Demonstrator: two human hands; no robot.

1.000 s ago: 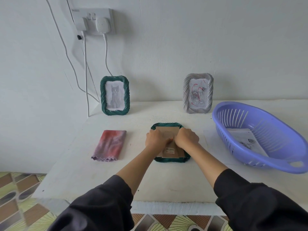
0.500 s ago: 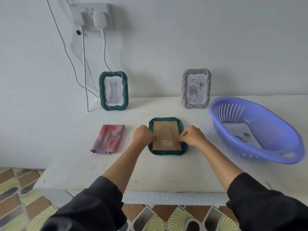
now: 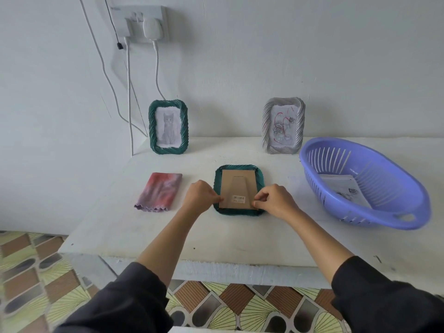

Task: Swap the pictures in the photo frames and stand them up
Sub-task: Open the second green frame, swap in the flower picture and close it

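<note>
A dark green frame (image 3: 260,188) lies face down mid-table, its brown cardboard backing (image 3: 237,188) with folded stand and barcode sticker facing up. My left hand (image 3: 200,199) grips the frame's lower left edge with curled fingers, the thumb at the backing's edge. My right hand (image 3: 274,200) pinches the backing's lower right corner with thumb and forefinger. Against the wall, a second green frame (image 3: 168,127) with a cat picture stands upright at the back left. A grey-white frame (image 3: 283,126) with a rose drawing stands upright at the back right.
A purple plastic basket (image 3: 374,212) on the right holds a printed sheet (image 3: 346,191). A folded pink-purple cloth (image 3: 158,192) lies left of the face-down frame. Cables hang from a wall socket (image 3: 144,22) down to the table's back left. The table's front edge is near my forearms.
Both hands slid off the middle of the backing and apart, to the frame's lower left and lower right corners. The backing is now uncovered.
</note>
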